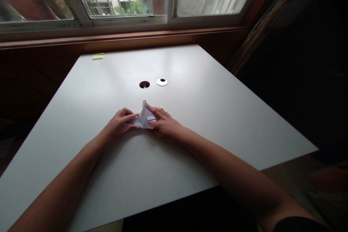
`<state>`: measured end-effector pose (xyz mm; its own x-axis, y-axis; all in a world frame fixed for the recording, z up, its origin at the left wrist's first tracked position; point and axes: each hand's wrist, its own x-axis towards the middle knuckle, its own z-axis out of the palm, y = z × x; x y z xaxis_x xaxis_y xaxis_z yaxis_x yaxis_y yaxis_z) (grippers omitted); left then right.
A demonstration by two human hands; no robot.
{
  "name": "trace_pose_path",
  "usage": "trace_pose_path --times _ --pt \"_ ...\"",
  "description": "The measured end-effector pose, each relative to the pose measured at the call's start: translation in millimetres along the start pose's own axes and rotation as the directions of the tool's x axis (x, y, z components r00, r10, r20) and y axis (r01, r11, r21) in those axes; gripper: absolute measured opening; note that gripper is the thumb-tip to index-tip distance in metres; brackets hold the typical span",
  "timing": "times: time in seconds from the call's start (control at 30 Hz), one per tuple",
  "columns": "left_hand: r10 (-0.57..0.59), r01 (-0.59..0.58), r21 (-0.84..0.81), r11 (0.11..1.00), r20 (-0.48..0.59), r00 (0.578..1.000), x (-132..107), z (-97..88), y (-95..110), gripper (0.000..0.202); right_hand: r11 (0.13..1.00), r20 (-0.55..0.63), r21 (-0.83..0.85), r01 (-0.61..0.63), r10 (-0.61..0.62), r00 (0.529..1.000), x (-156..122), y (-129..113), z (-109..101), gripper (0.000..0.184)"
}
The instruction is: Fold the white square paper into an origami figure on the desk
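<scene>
A small folded piece of white paper [143, 117] lies on the white table [190, 108], with one pointed flap standing upright. My left hand [120, 122] pinches the paper's left side, fingers curled on it. My right hand [163, 123] presses the right side down, with a finger against the raised flap. Both forearms reach in from the near edge.
A round cable hole [144, 85] and its loose white cap [162, 82] sit just beyond the paper. A yellow sticky note [98, 56] lies at the far left corner. A wooden sill and window run behind the table; dark floor lies to the right.
</scene>
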<state>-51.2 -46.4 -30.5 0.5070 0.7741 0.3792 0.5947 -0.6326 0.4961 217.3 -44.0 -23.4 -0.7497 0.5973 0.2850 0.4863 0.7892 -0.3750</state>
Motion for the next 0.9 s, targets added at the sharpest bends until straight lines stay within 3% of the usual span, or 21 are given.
trace_pose_path --times 0.3,0.47,0.67,0.77,0.9 --pt "-0.023 0.023 0.016 1.000 0.019 1.000 -0.1 -1.3 0.7 0.041 1.000 -0.003 0.014 0.008 -0.008 1.000 0.6 -4.2 -5.0 0.025" --pt "-0.012 0.011 0.041 0.999 0.026 1.000 -0.2 -1.5 0.9 0.041 0.994 -0.138 0.101 0.042 -0.028 0.990 1.5 3.6 -3.4 0.029" --pt "-0.027 0.026 0.033 0.999 0.028 0.999 -1.3 -0.3 2.4 0.043 0.969 -0.159 0.235 0.077 -0.040 0.986 4.8 10.7 -1.1 0.013" --pt "-0.051 0.051 -0.005 0.999 0.038 0.998 -1.4 -1.1 6.1 0.057 0.966 -0.157 0.245 0.081 -0.043 0.987 6.6 11.7 0.4 0.012" --pt "-0.113 0.122 -0.137 0.983 0.069 0.991 6.8 -11.4 17.1 0.090 0.965 -0.161 0.245 0.091 -0.052 0.986 7.3 13.2 2.4 0.013"
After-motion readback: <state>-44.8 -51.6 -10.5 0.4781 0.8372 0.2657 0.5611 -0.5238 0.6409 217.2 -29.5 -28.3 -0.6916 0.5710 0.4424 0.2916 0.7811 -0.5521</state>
